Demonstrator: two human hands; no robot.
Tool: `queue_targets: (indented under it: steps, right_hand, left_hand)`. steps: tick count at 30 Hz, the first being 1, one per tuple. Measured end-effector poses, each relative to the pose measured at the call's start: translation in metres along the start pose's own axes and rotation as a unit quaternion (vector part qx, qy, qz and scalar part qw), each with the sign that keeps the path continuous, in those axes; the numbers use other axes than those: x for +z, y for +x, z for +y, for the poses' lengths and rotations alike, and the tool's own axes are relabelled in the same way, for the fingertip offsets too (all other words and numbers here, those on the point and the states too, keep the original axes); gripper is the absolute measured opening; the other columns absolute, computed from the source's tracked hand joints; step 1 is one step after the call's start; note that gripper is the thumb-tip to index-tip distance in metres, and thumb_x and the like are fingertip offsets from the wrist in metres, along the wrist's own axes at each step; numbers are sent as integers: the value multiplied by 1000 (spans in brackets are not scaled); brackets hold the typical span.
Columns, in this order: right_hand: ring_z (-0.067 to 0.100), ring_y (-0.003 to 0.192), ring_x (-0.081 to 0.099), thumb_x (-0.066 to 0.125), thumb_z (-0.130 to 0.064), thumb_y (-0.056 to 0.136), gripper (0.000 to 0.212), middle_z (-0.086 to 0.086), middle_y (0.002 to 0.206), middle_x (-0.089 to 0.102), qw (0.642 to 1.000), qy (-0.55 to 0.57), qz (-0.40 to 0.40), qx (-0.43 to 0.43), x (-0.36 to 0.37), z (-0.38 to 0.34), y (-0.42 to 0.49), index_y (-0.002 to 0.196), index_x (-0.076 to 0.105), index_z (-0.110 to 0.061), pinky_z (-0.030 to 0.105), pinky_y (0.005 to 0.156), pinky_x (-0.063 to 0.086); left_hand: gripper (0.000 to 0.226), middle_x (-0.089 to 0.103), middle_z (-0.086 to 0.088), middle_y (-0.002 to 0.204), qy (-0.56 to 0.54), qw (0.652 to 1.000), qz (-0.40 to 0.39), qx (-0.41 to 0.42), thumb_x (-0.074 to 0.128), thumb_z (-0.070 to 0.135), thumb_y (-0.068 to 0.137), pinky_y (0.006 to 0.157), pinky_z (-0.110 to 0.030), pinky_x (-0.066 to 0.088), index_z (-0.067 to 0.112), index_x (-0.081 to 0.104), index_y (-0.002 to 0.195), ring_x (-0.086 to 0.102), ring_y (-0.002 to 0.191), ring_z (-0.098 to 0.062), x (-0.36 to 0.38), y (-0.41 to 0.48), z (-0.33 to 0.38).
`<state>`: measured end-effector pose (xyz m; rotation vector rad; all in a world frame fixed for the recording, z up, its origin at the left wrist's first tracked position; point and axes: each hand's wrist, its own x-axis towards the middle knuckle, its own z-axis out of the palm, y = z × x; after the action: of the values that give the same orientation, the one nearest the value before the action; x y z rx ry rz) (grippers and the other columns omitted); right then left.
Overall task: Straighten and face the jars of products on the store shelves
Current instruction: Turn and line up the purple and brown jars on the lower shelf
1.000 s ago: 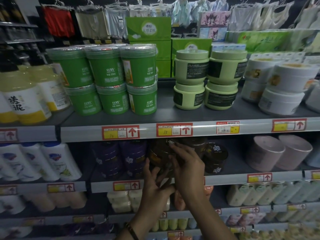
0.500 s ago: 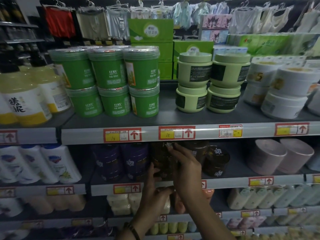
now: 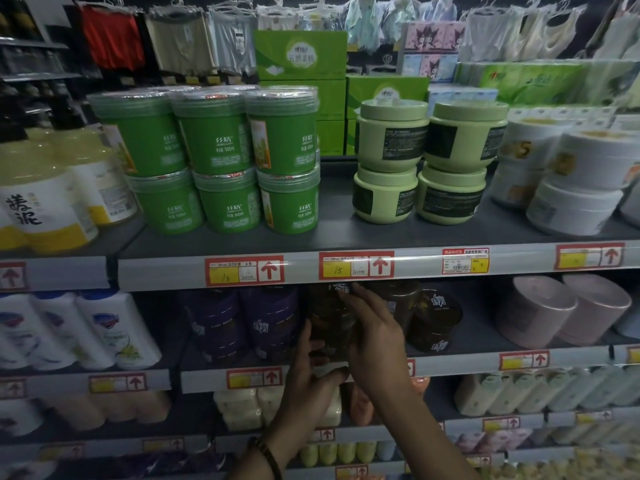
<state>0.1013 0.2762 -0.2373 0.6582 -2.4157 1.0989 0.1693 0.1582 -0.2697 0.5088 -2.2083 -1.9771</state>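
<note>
Second shelf point(image 3: 450, 363): three brown jars point(image 3: 434, 320), two purple jars point(image 3: 242, 323) left of them (dim light). Leftmost brown jar point(image 3: 329, 317) between both hands: left hand point(image 3: 311, 372) grips its base, right hand point(image 3: 374, 334) clasps its right side.

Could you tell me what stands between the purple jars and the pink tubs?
Dark brown jars, in the head view; left hand and right hand hold the leftmost jar.
</note>
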Motion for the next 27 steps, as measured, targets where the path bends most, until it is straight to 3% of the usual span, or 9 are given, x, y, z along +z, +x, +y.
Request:
queue_targets:
  steps: [3,5,12,15,17,20,23,27]
  right_hand:
    - [25,143,52,66,15,72,84,1,157,54,1000,-23,-4,-5,1,0,-2,147,63,-22,38,115,49]
    - [25,146,49,67,12,73,86,0,161,49,1000,-21,-15,2,2,1,-3,151,59,-23,38,117,47]
    - [18,151,43,70,9,73,94,-7,170,35,999,-9,-36,6,1,1,-7,157,50,-27,20,110,40]
    - [11,154,37,67,11,74,96,-9,172,32,999,11,-39,3,0,1,-9,159,47,-29,6,113,27]
    - [5,155,32,66,13,76,93,-8,172,32,999,44,-24,11,-1,3,-14,159,49,-25,0,115,20]
    - [3,151,38,62,13,80,77,-5,164,45,995,86,37,45,-1,4,-26,150,58,-18,11,121,29]
    - [0,131,55,61,14,81,70,-9,139,60,984,129,62,105,3,3,-37,138,63,-27,24,111,47]
    - [1,122,62,56,15,84,70,-10,133,67,965,191,40,173,11,8,-42,137,62,-30,31,104,55]
  left_hand:
    - [103,50,13,144,4,1000,-10,-2,79,21,82,111,-49,49,52,19,160,52,130,-9,-2,1,2]
    - [101,50,15,142,4,1000,-16,1,79,23,84,111,-47,49,52,19,160,51,126,-3,-2,2,4]
    - [96,45,12,144,10,1000,-25,12,75,18,92,105,-36,47,47,15,161,48,119,2,-1,3,4]
    - [99,34,12,153,16,999,-9,34,78,21,89,110,-39,47,48,15,161,45,133,-8,-1,3,1]
    - [102,25,21,150,23,998,2,57,79,26,84,112,-37,46,48,15,161,41,139,-6,-1,3,0]
    - [106,23,27,154,26,996,-7,83,75,36,75,118,-36,41,49,14,161,35,145,-3,0,2,2]
    - [102,29,24,161,14,996,-26,86,74,21,87,116,-29,39,56,11,159,37,145,1,-1,6,3]
    - [105,32,18,164,6,996,-25,80,68,19,80,123,-45,37,62,10,156,36,149,-3,0,18,5]
